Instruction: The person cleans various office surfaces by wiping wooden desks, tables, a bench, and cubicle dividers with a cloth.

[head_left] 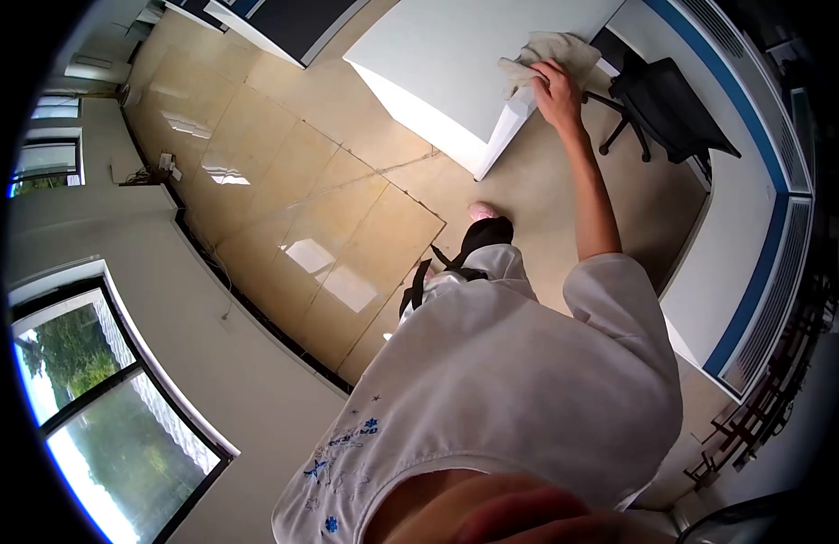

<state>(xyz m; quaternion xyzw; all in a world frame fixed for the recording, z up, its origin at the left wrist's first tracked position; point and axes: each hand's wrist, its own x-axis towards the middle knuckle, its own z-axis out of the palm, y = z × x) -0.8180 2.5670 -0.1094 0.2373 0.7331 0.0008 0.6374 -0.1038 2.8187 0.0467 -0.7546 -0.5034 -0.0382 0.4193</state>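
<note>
My right hand [557,94] reaches out to the edge of a white desk [428,59], with its fingers closed on a crumpled grey-beige cloth [572,53]. The cloth lies bunched at the desk's edge, and part of it spreads past my fingertips. My fingers partly hide the fold that they grip. My left hand does not show in this view.
A black office chair [666,107] stands right of the desk. Blue-edged white partitions [755,263] curve along the right side. Windows [120,390] are at the lower left, and a dark-topped desk [288,23] is at the top. My foot [482,211] is on the tiled floor.
</note>
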